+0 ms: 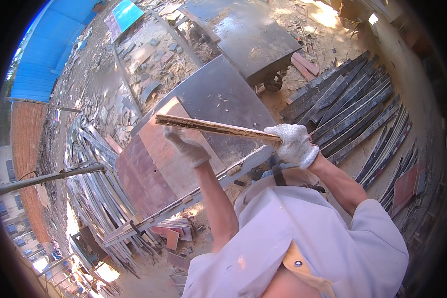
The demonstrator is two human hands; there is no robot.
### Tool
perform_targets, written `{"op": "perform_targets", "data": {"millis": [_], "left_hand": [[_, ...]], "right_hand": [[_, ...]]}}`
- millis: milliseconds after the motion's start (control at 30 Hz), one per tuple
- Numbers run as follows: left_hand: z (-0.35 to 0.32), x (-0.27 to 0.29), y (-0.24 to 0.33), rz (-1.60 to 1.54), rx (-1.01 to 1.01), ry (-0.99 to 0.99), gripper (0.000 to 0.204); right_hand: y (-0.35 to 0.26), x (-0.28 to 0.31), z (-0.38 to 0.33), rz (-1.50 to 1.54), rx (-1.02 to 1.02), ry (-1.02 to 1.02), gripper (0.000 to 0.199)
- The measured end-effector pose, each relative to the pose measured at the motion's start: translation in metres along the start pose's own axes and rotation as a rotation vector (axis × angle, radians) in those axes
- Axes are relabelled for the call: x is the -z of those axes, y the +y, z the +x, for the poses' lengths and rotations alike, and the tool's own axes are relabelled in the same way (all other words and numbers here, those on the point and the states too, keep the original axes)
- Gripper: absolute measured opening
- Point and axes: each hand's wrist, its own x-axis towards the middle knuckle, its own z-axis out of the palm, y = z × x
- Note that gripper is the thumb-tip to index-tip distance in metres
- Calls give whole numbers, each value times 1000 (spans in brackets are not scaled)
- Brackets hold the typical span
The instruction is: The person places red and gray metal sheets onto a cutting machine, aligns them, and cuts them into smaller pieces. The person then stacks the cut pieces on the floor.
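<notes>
A long narrow strip of plywood (216,127) with a rough, splintered edge slants above the work table. My right hand (294,143), in a pale knit glove, is closed round its right end. Just below the strip's left end is my left hand (187,149), also gloved and somewhat blurred. Its fingers look stretched out and apart, and nothing shows in them. Beneath both hands lie reddish-brown plywood sheets (146,166) on the table, beside its dark smooth top (223,94).
Dark boards (342,99) are stacked on the ground at the right. Metal-grey strips (92,169) pile up at the left, near a horizontal pole (49,179). A dark wheeled cart (253,44) stands beyond the table. Scraps (104,84) litter the ground toward a blue fence (44,59).
</notes>
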Motion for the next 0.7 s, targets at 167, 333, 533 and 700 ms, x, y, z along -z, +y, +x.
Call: {"op": "perform_targets", "data": {"millis": [167, 333, 533, 700], "left_hand": [[4, -21, 88, 76, -590, -90, 76], [19, -37, 98, 85, -701, 91, 72], [24, -46, 115, 67, -625, 175, 77], [21, -60, 112, 104, -499, 55, 56]], "right_hand": [[-2, 0, -2, -164, 64, -44, 24], [-24, -9, -13, -12, -3, -31, 23], [-40, -19, -14, 37, -82, 12, 20], [-35, -10, -8, 92, -160, -68, 21]]}}
